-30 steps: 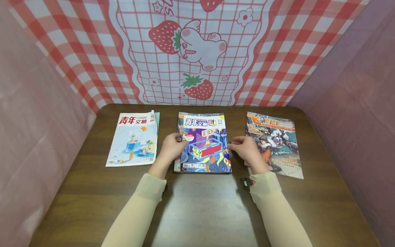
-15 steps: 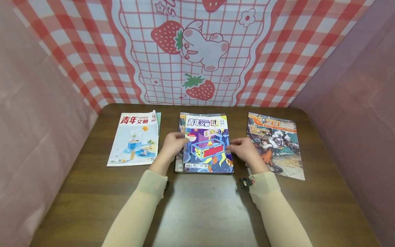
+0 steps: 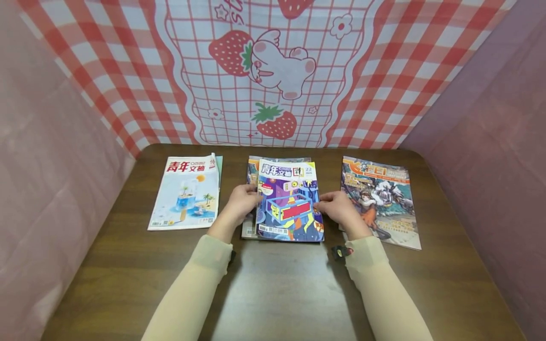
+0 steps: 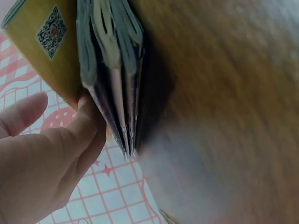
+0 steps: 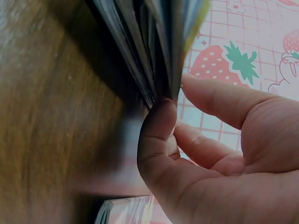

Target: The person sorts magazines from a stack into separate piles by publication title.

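In the head view, a purple-covered magazine [image 3: 291,206] lies over a stack with another magazine [image 3: 250,229] showing at its left. My left hand [image 3: 242,201] holds its left edge and my right hand [image 3: 339,208] its right edge, fingertips and thumb close on the paper. In the left wrist view, a yellow cover [image 4: 51,42] is tilted away from several page blocks below; my left fingers [image 4: 86,123] touch its edge. The right wrist view shows my right thumb [image 5: 205,93] and forefinger on either side of the page edges [image 5: 163,51].
A blue-and-white magazine [image 3: 184,196] lies to the left, with a green one under it. To the right lies a magazine with a fantasy cover [image 3: 384,203], partly behind my right hand. All rest on the brown table [image 3: 281,293]. A checked curtain [image 3: 273,71] rises behind.
The purple magazine has shifted slightly right, and its near edge stands higher than the stack, baring more of the magazine beneath. Both hands stay at its sides.
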`<action>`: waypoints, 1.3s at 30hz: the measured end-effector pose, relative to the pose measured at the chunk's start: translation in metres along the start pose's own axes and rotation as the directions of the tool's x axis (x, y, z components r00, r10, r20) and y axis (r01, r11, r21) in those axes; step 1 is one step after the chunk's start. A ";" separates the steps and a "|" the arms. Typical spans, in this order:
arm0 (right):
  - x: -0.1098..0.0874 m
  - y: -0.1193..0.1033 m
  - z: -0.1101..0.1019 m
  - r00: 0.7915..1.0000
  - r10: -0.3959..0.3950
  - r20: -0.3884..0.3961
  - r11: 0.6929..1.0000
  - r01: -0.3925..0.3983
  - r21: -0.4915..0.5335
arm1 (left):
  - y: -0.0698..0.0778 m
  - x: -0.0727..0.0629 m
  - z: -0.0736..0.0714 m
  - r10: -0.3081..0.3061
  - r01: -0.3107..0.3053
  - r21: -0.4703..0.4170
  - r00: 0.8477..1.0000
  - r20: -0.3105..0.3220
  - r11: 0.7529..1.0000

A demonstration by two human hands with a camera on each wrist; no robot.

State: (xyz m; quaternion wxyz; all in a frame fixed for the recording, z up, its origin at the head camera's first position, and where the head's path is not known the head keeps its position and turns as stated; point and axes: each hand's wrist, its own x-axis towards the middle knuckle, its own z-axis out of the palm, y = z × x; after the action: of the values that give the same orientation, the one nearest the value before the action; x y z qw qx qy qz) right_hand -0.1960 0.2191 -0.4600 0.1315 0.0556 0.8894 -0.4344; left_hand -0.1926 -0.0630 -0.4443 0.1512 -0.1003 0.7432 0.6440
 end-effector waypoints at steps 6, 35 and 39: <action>-0.005 0.000 -0.002 0.999 -0.019 0.042 0.997 0.016 0.076 | 0.000 0.001 0.000 -0.040 0.044 -0.030 0.994 0.100 0.999; -0.010 0.006 -0.005 0.996 -0.078 0.036 0.995 0.075 0.070 | -0.005 -0.005 0.005 -0.091 0.102 -0.086 0.988 0.124 0.991; -0.010 0.009 -0.005 0.995 -0.083 0.060 0.994 0.079 0.072 | -0.006 -0.005 0.000 -0.081 0.100 -0.146 0.988 0.128 0.984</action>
State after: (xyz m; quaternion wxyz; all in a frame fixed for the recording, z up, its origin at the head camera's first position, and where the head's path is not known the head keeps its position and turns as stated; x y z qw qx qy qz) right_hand -0.1854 0.2286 -0.4611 0.1398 0.0104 0.8706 -0.4716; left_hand -0.1862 -0.0637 -0.4485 0.2175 -0.1059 0.6760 0.6961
